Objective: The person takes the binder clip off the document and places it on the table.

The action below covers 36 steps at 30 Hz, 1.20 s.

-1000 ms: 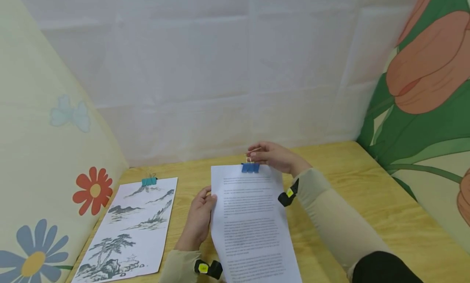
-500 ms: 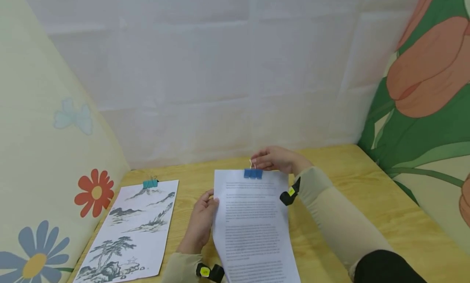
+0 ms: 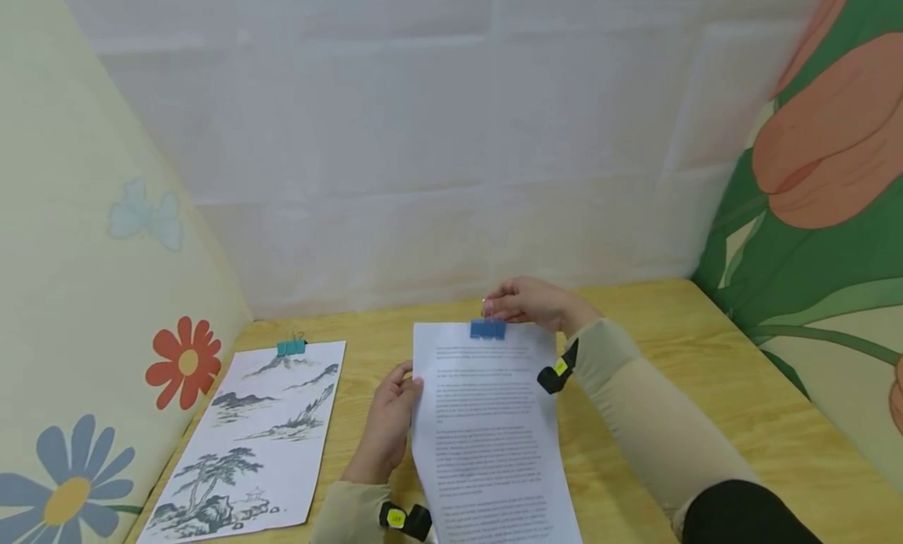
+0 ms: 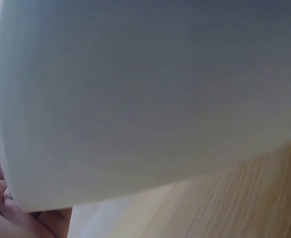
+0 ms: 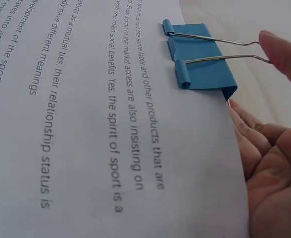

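I see the right hand [image 3: 534, 303] pinching the blue binder clip [image 5: 203, 59] by its wire handles, thumb at the front loops, the other fingers curled behind the printed paper [image 3: 487, 434]. The clip sits on that paper's top edge. The left hand's [image 3: 386, 422] fingers pinch its left edge, holding it over the bench [image 3: 741, 387]. Rightward I have wood out to the tulip-patterned wall [image 3: 818, 160]; leftward, a strip before the ink-landscape sheet [image 3: 247, 442].

The printed paper [image 3: 490, 426] runs off the head view's bottom, lettering [image 3: 487, 455] there unreadably small.
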{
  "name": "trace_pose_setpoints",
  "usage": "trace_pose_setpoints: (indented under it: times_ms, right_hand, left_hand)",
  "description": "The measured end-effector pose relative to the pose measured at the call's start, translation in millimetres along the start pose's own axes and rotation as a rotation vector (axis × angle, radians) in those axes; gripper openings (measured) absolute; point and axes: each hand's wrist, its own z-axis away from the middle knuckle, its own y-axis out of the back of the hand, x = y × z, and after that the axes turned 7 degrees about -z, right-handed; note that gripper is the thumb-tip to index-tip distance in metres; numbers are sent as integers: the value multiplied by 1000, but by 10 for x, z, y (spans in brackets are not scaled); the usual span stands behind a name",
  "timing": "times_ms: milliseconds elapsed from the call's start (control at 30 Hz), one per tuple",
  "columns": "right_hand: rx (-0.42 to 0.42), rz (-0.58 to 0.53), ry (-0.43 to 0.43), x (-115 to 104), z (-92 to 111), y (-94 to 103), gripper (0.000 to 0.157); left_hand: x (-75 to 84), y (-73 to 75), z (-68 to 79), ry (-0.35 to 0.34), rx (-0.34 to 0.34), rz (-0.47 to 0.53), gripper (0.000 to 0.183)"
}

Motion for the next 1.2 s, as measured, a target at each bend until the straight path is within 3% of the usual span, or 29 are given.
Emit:
trace_pose_setpoints:
  times_ms: [133,300,667,967,1200]
  right_hand:
    - [18,2,48,-5,18,-7,35]
    - [104,-47,106,-16,4,-3,29]
    - [331,-308,167,-86,6,19,43]
    - [317,-310,153,-37,134,92,57]
    - [326,-320,144,50,215,178,59]
  left_hand:
    - [-1,-13,-1,-5,5,7,38]
    - [-9,-16,-10,-14,8,12,38]
    - [-52,-10,-12,-8,3,30,37]
    - [-62,-1,-55,26,23,94,36]
    - [-33,-20,-81,22,31,131,36]
